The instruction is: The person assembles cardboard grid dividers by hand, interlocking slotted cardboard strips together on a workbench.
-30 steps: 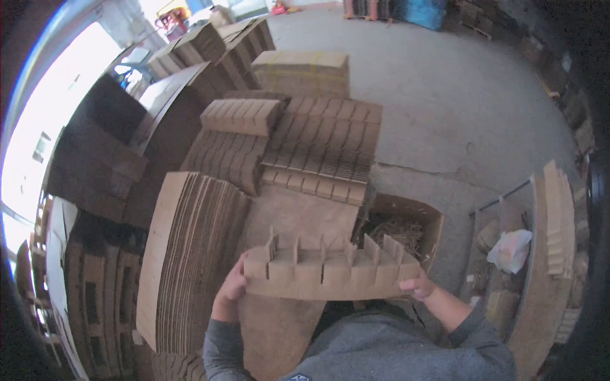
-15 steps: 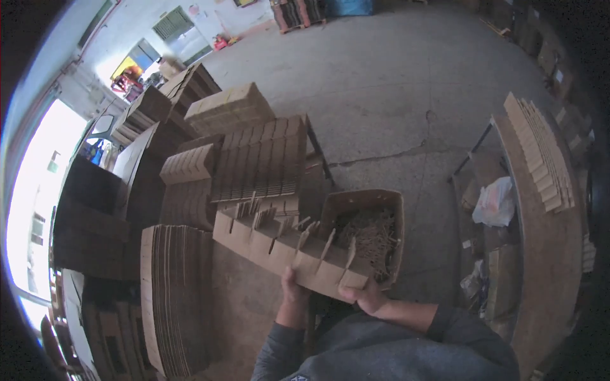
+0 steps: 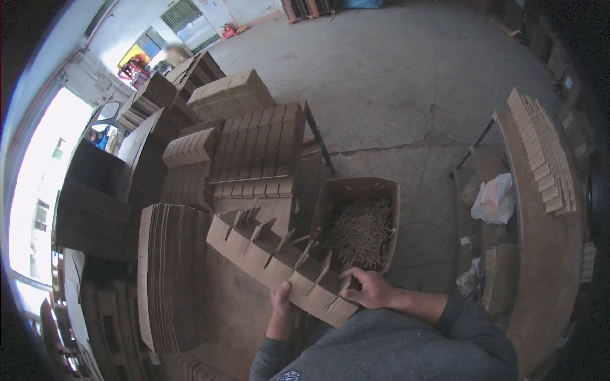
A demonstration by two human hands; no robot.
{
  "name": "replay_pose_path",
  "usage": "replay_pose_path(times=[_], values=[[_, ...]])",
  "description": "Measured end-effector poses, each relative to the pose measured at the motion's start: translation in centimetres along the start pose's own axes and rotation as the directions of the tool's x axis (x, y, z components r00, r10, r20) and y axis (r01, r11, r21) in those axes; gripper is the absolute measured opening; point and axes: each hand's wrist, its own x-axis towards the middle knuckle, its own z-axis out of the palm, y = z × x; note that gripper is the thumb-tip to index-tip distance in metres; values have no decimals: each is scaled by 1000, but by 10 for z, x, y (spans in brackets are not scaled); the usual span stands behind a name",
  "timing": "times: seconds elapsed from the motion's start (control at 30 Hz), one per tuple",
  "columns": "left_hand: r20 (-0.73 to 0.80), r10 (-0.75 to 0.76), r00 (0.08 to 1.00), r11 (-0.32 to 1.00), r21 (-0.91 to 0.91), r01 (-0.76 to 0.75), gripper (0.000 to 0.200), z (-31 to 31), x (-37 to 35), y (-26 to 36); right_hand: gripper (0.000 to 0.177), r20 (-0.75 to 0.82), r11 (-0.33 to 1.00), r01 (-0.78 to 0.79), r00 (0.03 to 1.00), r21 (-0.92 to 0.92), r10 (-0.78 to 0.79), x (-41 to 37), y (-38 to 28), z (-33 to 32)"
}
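In the head view, a long slotted cardboard divider (image 3: pixel 254 257) with several short cross pieces standing in its slots slants in front of my body. My left hand (image 3: pixel 280 305) is closed on its lower long edge, thumb against the near face. Toward the right end, my right hand (image 3: pixel 372 289) pinches an upright cross piece (image 3: pixel 346 284) between thumb and index finger. The other fingers of that hand are curled. Just beyond the divider stands an open carton (image 3: pixel 395 228) with many thin cardboard scraps (image 3: pixel 362 235) in it.
Stacked cardboard sheets (image 3: pixel 168 273) stand on the table at the left. Behind them are rows of slotted strips (image 3: pixel 257 140) and a large cardboard block (image 3: pixel 232 95). At the right, a bench (image 3: pixel 546 273) bears more strips (image 3: pixel 543 159); a plastic bag (image 3: pixel 494 200) sits beneath.
My right hand has moved from the divider's near end edge up to a cross piece. The divider and my left hand have shifted slightly left and down.
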Motion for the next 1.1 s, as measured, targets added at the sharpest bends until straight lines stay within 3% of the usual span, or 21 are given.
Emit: replay_pose_path(times=[0.07, 0.13, 0.17, 0.23, 0.47, 0.57, 0.67, 0.77, 0.87, 0.93, 1.03, 1.07, 1.1], values=[[12, -22, 1000, 1000, 14, 22, 90, 3, -6, 5, 74, -50, 996, 73, 996, -42, -75, 2, 2, 7], [-20, -31, 999, 999, 39, 31, 85, 0, -19, 7, 39, -133, 981, 184, 973, -55, -190, 0, 1, 16], [-24, -28, 999, 999, 44, 29, 84, 1, -20, 9, 32, -156, 975, 214, 963, -65, -222, 0, -1, 16], [-41, -14, 999, 997, 74, 17, 87, 10, -19, 12, 22, -178, 989, 114, 979, 89, -97, -1, -5, 13], [-99, -23, 995, 996, 83, 31, 97, 23, -26, 17, 21, -210, 955, -11, 975, 297, 77, -2, -1, 10], [-99, -26, 995, 993, 112, 37, 95, 24, -28, 19, 20, -227, 945, -26, 968, 326, 105, -2, -1, 12], [-111, 12, 994, 993, 116, 1, 93, 20, -30, 16, 21, -227, 881, -58, 956, 470, 184, -2, -2, 14], [-127, 5, 992, 990, 142, 14, 95, 18, -31, 15, 23, -286, 795, -39, 921, 606, 263, -1, -2, 10], [-192, -66, 979, 991, 106, 87, 90, 2, -33, 11, 21, -493, 774, 47, 795, 632, 354, 10, 18, -17], [-46, 30, 998, 999, 31, -29, 82, 3, -23, 10, 28, -514, 960, -92, 828, 264, 221, 14, 28, -37], [83, 100, 991, 995, 2, -101, 77, 10, -16, 14, 43, -466, 978, -192, 875, -80, 133, 28, 54, -38], [107, 112, 988, 994, 0, -113, 76, 15, -12, 16, 47, -453, 969, -205, 883, -140, 121, 31, 56, -36], [139, 117, 983, 993, -4, -118, 76, 20, -8, 17, 55, -429, 986, -115, 902, -118, 54, 32, 54, -31]])
